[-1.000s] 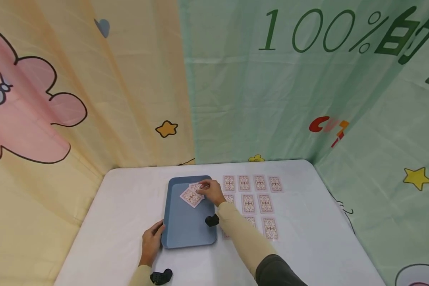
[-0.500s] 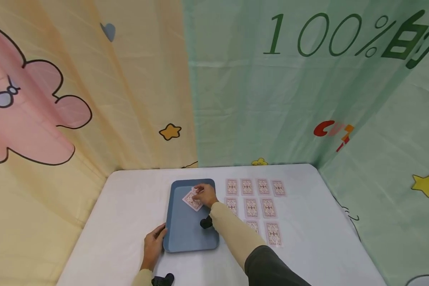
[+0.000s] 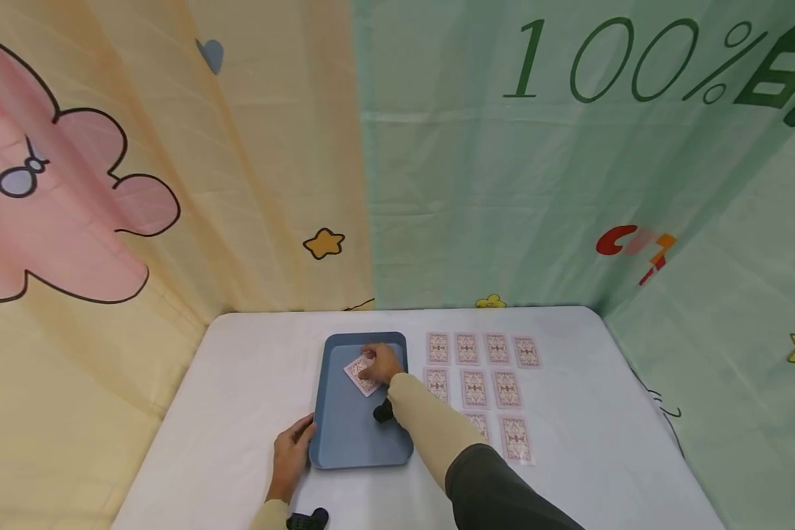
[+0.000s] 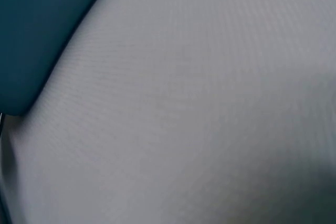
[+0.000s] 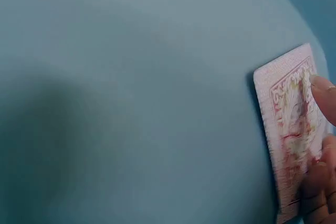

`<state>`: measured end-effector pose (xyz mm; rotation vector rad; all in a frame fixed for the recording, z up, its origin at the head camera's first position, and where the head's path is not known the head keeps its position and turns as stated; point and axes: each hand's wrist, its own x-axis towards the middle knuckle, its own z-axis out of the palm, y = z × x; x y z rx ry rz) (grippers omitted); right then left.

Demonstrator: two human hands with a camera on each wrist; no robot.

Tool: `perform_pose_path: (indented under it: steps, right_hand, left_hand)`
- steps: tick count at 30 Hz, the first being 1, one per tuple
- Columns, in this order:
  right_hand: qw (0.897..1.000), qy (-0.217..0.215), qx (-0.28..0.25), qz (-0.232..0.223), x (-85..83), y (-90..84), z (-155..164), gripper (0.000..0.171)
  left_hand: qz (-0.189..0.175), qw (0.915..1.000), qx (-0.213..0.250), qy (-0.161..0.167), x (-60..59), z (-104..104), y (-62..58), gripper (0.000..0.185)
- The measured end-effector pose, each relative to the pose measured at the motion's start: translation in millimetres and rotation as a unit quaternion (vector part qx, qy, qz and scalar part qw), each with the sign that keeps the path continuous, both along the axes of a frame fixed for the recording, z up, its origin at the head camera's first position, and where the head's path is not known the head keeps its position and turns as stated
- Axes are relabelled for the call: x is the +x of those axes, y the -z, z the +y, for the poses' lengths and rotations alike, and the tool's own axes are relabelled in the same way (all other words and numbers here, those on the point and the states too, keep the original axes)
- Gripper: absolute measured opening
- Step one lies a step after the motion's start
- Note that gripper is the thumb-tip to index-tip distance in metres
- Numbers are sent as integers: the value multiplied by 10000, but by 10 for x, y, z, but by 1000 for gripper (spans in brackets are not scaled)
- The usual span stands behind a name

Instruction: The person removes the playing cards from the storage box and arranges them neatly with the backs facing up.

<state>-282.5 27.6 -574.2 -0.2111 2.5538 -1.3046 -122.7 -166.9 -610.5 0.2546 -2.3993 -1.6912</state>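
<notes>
A blue tray (image 3: 354, 445) lies on the white table, its long side running away from me. In its upper part is a pile of playing cards (image 3: 358, 374), pink patterned back up and set at a slant. My right hand (image 3: 383, 364) is over the cards, pinching the top playing card (image 5: 289, 124) between thumb and fingers; it covers the right part of the pile. My left hand (image 3: 290, 456) holds the tray's left edge, thumb at the rim. The left wrist view shows only a corner of the tray (image 4: 39, 30); neither that hand nor its fingers show there.
Right of the tray, several face-down cards (image 3: 474, 389) lie in rows on the white table (image 3: 589, 442). My right forearm crosses over the nearer rows and hides part of them. Printed curtains (image 3: 450, 184) stand behind and beside the table.
My right hand has moved slightly towards me and onto the pile. The two cards that lay splayed a second ago now overlap more closely. My left hand stays at the tray's edge.
</notes>
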Motion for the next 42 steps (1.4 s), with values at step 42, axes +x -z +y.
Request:
perform_pose_path:
  steps: [42]
  right_hand:
    - [9970, 423, 514, 390, 83, 134, -32, 24]
  left_hand:
    - [-756, 9971, 47, -13, -49, 10, -2, 35]
